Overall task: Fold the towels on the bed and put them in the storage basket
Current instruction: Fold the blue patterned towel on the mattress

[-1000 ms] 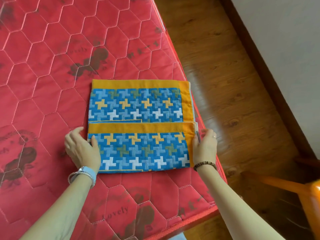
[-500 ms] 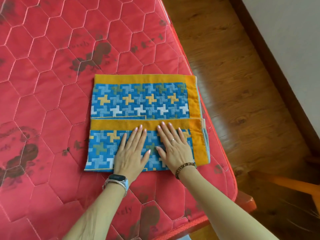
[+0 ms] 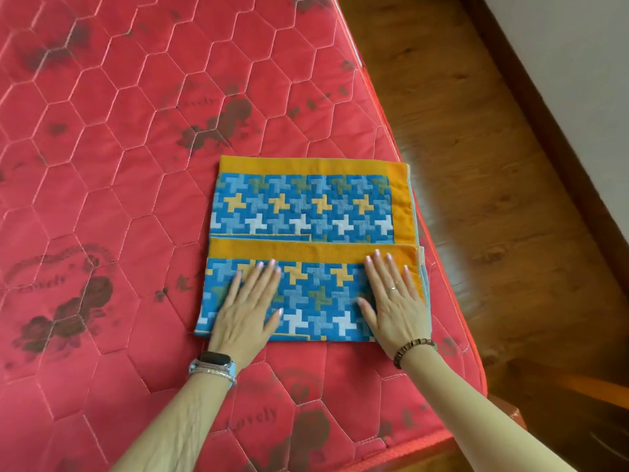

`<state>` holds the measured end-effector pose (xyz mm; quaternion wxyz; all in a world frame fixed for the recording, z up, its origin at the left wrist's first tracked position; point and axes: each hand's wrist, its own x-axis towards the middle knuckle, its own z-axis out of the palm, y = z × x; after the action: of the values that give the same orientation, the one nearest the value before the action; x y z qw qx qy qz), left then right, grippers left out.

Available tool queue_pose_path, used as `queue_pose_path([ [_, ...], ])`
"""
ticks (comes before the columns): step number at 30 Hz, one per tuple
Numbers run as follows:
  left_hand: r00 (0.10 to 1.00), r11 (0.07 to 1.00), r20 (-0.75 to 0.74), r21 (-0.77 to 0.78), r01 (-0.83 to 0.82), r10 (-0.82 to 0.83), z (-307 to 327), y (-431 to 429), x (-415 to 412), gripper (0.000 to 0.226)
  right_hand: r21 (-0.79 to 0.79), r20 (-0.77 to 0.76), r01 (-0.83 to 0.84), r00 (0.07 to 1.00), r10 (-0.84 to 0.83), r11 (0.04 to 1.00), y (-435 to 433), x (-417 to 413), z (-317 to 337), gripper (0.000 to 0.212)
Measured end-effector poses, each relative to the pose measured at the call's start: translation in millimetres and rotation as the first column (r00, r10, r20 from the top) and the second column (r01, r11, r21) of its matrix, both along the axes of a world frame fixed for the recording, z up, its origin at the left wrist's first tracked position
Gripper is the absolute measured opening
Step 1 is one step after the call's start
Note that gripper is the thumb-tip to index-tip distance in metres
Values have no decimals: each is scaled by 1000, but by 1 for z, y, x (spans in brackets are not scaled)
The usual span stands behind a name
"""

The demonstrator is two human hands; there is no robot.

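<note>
A folded towel [image 3: 306, 212], blue with a pinwheel pattern and orange borders, lies flat on the red quilted mattress [image 3: 119, 199] close to its right edge. The near half is folded over, its orange band running across the middle. My left hand [image 3: 246, 311] presses flat on the near-left part of the towel, fingers straight. On the near-right part my right hand [image 3: 396, 301] lies flat too, fingertips touching the orange band. No storage basket is in view.
The mattress edge [image 3: 452, 301] runs diagonally just right of the towel, with wooden floor [image 3: 493, 165] beyond and a white wall [image 3: 578, 46] at the far right. A blurred orange object [image 3: 599, 386] sits low at the right.
My hands went from gripping the towel's side edges to lying flat on its near half, then slid apart, left hand leftward and right hand rightward. The view shifted slightly.
</note>
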<state>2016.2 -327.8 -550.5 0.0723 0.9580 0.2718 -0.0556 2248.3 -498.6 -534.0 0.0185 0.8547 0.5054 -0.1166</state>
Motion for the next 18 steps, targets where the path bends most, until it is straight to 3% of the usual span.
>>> queue_pose_path([
  [3, 999, 999, -4, -18, 34, -34, -3, -7, 1, 70, 11, -46, -162, 986, 162, 987, 9, -17, -3, 67],
  [9, 999, 999, -34, -45, 13, -14, -2, 2, -33, 88, 24, -99, -130, 986, 131, 991, -9, -8, -3, 74],
  [12, 998, 998, -43, -56, -40, 38, 5, 6, -60, 83, 49, -133, -172, 975, 177, 984, -28, 0, 5, 87],
  [18, 983, 986, 81, 20, -165, 163, 4, 2, -66, 84, 31, -88, -166, 982, 169, 986, -46, 0, 5, 93],
])
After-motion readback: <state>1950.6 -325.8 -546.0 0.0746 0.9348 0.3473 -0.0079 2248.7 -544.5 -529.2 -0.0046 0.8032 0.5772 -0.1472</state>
